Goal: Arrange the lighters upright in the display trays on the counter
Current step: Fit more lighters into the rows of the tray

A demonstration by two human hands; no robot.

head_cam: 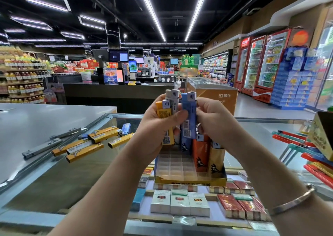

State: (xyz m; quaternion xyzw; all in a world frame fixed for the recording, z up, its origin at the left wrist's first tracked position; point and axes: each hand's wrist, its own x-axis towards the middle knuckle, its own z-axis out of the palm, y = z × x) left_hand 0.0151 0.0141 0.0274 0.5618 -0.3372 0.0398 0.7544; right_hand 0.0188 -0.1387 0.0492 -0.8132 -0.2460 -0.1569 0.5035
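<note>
My left hand [158, 125] grips a bunch of lighters [168, 107], yellow and white ones, held upright above the counter. My right hand [210, 120] pinches a blue lighter [189, 116] next to that bunch. Below both hands stands a display tray [189, 180] with a clear slotted insert, its left part bare. An orange lighter [201, 152], a tan lighter [216, 158] and a blue one [185, 145] stand upright in it. Several loose yellow lighters [84, 145] lie flat on the glass counter to the left, with grey ones [42, 147] and a blue one [126, 128].
Red and teal lighters [297, 142] lie at the right by a gold box [322, 134]. Cigarette packs [180, 203] show under the glass counter top [54, 181]. A brown carton [221, 96] stands behind the tray. Beyond are a checkout desk and drink fridges.
</note>
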